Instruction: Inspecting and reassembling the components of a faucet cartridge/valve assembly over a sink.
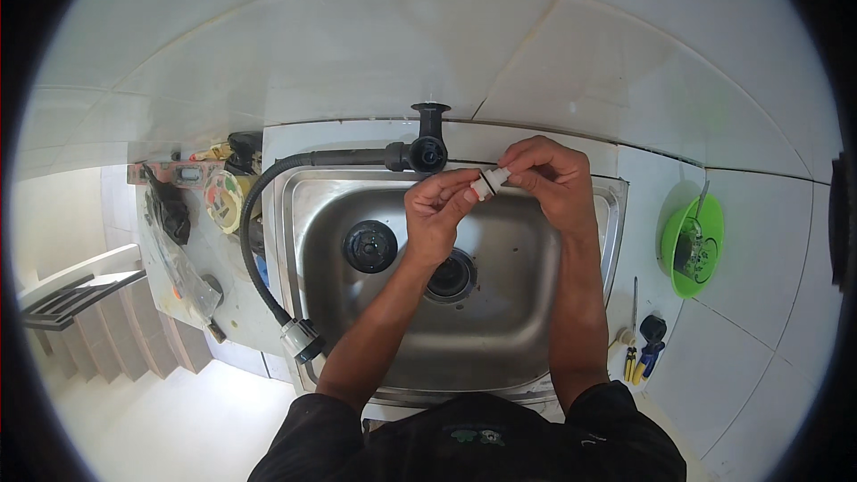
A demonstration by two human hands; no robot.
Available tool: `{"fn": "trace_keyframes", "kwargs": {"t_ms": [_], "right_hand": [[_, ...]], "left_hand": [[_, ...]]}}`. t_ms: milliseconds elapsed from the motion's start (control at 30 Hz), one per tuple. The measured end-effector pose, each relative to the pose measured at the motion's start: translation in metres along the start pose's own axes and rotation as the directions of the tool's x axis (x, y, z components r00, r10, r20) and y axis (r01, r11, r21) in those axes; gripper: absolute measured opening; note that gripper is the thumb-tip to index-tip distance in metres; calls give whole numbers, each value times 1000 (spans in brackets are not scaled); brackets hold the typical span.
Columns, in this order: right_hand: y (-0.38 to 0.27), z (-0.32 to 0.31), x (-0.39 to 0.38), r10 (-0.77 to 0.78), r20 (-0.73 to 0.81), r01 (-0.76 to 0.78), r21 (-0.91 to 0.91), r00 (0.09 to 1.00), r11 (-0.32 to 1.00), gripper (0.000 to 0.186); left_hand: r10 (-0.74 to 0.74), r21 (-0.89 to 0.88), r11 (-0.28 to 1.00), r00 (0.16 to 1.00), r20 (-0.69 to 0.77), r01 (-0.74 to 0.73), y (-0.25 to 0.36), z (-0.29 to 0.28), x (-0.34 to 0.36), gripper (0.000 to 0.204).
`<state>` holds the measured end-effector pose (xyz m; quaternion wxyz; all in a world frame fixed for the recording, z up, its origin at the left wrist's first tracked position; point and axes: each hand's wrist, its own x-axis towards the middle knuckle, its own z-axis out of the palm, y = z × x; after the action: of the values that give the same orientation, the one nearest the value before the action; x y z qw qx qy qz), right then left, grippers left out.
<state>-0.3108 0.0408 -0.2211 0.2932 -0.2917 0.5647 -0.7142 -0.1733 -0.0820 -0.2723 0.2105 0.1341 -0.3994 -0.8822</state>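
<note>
Above the far part of the steel sink (527, 336), my two hands meet at a small white plastic valve cartridge (487, 186) with a black ring round it. My left hand (436, 219) pinches its wider end between thumb and fingers. The fingertips of my right hand (555, 180) close on its narrow end; whether they hold some further small piece is hidden. Just left of the cartridge, the black faucet body (428, 153) projects from the wall, its front opening uncovered. A black flexible hose (254, 214) curves from it to a white-and-grey spray head (302, 340) at the sink's left rim.
A black round strainer (370, 245) lies in the basin beside the drain (450, 277). Right of the sink are a green bowl (692, 245), a screwdriver (633, 330) and blue-yellow pliers (651, 348). Plastic bags (183, 259), a tape roll (225, 201) and a level (178, 175) crowd the left counter.
</note>
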Motion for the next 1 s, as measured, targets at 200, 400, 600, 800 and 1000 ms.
{"fn": "trace_keyframes", "kwargs": {"t_ms": [200,400,600,800,1000], "right_hand": [[-4,0,0,32,-5,-32,-8,999,999,11],[0,-1,1,-4,18,4,18,1000,1000,13],[3,-4,1,-49,45,46,62,998,997,15],[5,-4,2,-57,29,55,65,998,996,15],[5,-4,2,-47,0,47,84,999,995,17]], "left_hand": [[5,41,999,1000,-10,-4,1,2,1,26],[1,-9,1000,1000,-4,-1,0,-1,1,27],[-9,-46,999,1000,12,10,2,2,1,28],[-28,-58,998,999,28,30,4,0,1,29],[-16,-94,995,1000,15,18,8,8,1,29]]}}
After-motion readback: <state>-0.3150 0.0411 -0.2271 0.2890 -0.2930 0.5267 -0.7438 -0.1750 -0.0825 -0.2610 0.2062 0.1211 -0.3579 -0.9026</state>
